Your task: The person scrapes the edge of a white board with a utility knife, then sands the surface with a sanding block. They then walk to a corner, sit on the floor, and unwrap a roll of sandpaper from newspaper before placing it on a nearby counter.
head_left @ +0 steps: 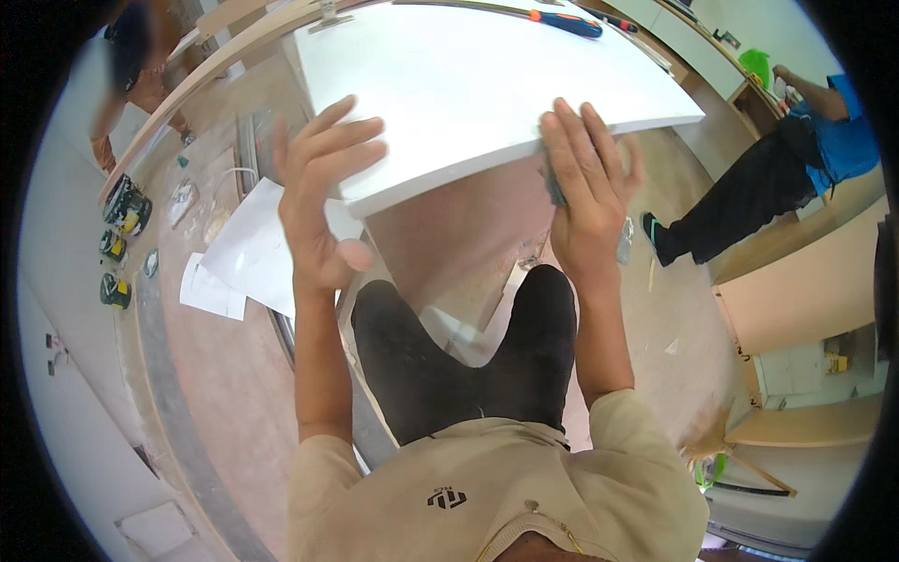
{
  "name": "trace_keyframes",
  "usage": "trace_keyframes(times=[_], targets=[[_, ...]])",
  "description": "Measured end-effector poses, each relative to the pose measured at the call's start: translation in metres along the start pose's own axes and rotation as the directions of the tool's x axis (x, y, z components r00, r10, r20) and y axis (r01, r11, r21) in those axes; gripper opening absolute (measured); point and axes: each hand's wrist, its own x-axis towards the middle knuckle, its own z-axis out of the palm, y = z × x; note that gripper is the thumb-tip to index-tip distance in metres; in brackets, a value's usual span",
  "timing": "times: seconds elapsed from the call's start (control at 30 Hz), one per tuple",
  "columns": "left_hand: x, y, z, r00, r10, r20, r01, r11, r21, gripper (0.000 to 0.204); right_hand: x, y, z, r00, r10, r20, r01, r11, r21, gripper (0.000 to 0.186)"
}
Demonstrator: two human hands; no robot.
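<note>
A white panel (468, 84) lies in front of me, its near edge facing my legs. At its near left corner is my left hand (318, 201), fingers spread and slightly blurred, with nothing held in it. I cannot tell whether those fingers touch the panel. My right hand (590, 192) is on the near edge toward the right, its fingers reaching over the top face. Under its palm and fingers a small dark grey pad (552, 180) is pressed against the edge, mostly hidden. On the panel's far side rests a screwdriver (567, 23) with a blue and orange handle.
A metal hinge (328, 16) sits at the panel's far left corner. White sheets (245, 248) lie on the floor at left, past them several power tools (126, 208). One person (796, 155) in blue stands at right, another (145, 66) at far left. Cabinets (693, 42) line the far right.
</note>
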Motion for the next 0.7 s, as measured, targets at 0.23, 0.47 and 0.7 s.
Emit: trace_keyframes(times=[0.23, 0.47, 0.7], targets=[[0.005, -0.042, 0.030, 0.966, 0.119, -0.230, -0.108, 0.992, 0.060, 0.036, 0.013, -0.067, 0.002, 0.981, -0.076, 0.177, 0.057, 0.992, 0.110, 0.050], [0.001, -0.065, 0.038, 0.939, 0.226, -0.260, -0.211, 0.974, 0.084, 0.039, 0.008, -0.048, 0.010, 0.995, 0.084, 0.047, -0.088, 0.990, 0.106, 0.060], [0.003, -0.060, 0.037, 0.927, 0.199, -0.317, -0.213, 0.977, -0.009, 0.028, 0.028, -0.129, 0.005, 0.987, -0.065, 0.146, 0.027, 0.968, 0.251, 0.051]])
